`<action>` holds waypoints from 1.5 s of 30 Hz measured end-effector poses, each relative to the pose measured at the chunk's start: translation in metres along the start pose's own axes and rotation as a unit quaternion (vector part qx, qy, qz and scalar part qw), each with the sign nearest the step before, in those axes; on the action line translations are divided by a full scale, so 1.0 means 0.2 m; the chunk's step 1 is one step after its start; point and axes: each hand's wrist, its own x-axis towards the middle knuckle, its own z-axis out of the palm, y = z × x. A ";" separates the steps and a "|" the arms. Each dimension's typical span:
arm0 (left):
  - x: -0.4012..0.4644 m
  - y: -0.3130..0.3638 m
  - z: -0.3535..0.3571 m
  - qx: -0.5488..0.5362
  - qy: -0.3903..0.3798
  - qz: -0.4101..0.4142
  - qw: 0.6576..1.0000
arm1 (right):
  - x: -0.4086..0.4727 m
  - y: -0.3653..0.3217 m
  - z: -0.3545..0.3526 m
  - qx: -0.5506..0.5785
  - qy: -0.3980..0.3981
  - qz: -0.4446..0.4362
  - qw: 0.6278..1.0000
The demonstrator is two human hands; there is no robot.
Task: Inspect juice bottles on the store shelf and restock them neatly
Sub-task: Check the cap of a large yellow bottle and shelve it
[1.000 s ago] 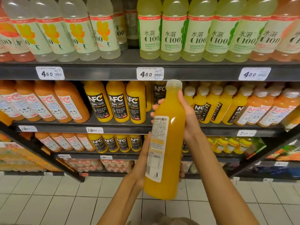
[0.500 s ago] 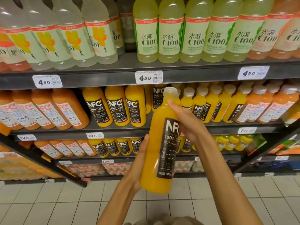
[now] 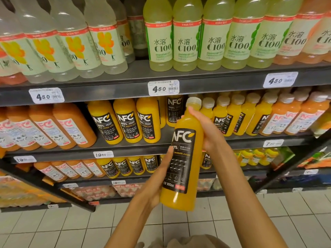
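Head view: a person holds a large NFC orange juice bottle [image 3: 182, 158] upright in front of the store shelf [image 3: 125, 90], its black label turned toward the camera and its pale cap reaching up to the row of price tags. The right hand [image 3: 206, 129] is wrapped around the bottle's shoulder and upper body, fingers behind and thumb across the neck. The left hand [image 3: 157, 179] grasps the lower half from the bottle's left side, its thumb lying on the label's edge. Just behind the bottle, on the middle tier, three matching NFC bottles [image 3: 125, 120] stand in a row to its left, and smaller NFC bottles [image 3: 232, 117] with pale caps line up to its right. Further left of the held bottle stand orange bottles with white labels [image 3: 44, 127]. Above it, on the top tier, green C100 bottles [image 3: 202, 34] stand side by side, with a 4.50 price tag [image 3: 163, 88] directly over the bottle's cap. Pale tiled floor [image 3: 71, 230] lies below.
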 end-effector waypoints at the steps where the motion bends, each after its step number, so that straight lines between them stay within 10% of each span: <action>1: 0.00 0.00 0.01 -0.014 0.007 -0.010 1.000 | 0.02 0.01 -0.01 -0.013 0.012 0.013 1.000; 13: -0.06 0.03 0.06 -0.342 -0.083 -0.102 0.930 | 0.10 0.32 0.00 0.176 0.046 0.101 0.978; 21: -0.08 0.06 0.04 -0.269 -0.033 -0.097 0.958 | 0.03 0.41 0.01 0.176 0.068 0.136 0.973; 28: -0.10 0.11 -0.13 -0.017 0.018 -0.021 0.999 | 0.08 0.18 0.02 0.126 0.082 -0.015 0.989; 33: -0.08 0.14 -0.14 0.204 0.037 0.049 0.977 | 0.01 0.04 0.08 -0.031 0.064 -0.086 0.994; 45: -0.01 -0.04 -0.13 0.271 0.079 0.134 0.950 | -0.23 -0.01 0.14 -0.175 0.042 -0.142 0.973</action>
